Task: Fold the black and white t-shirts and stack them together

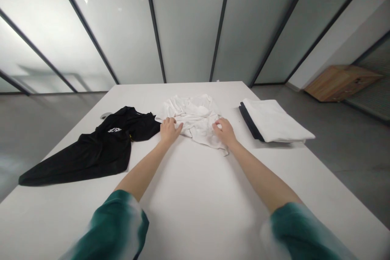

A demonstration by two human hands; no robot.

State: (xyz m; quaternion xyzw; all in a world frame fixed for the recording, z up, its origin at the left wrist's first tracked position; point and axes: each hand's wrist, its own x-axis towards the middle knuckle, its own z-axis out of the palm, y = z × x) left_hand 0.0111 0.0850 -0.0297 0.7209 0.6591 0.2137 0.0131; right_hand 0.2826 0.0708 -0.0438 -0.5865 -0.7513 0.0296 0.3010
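A crumpled white garment (196, 115) lies bunched on the white table in front of me; its folds hide its exact shape. At its left near edge rests my left hand (170, 131), with the thumb held apart from the fingers. My right hand (225, 131) is at the garment's right side, thumb and forefinger curled together on the fabric. Close to my left hand, a black T-shirt (111, 146) with a small white print is spread out loosely, and its right end reaches the white garment.
To the right, a folded white cloth (276, 122) lies partly over a folded black one (250, 122), near the right edge of the table (195, 195). Behind the black T-shirt is a small pale round item (105, 115). Frosted panels (189, 24) stand beyond, and a wooden cabinet (338, 83) at right.
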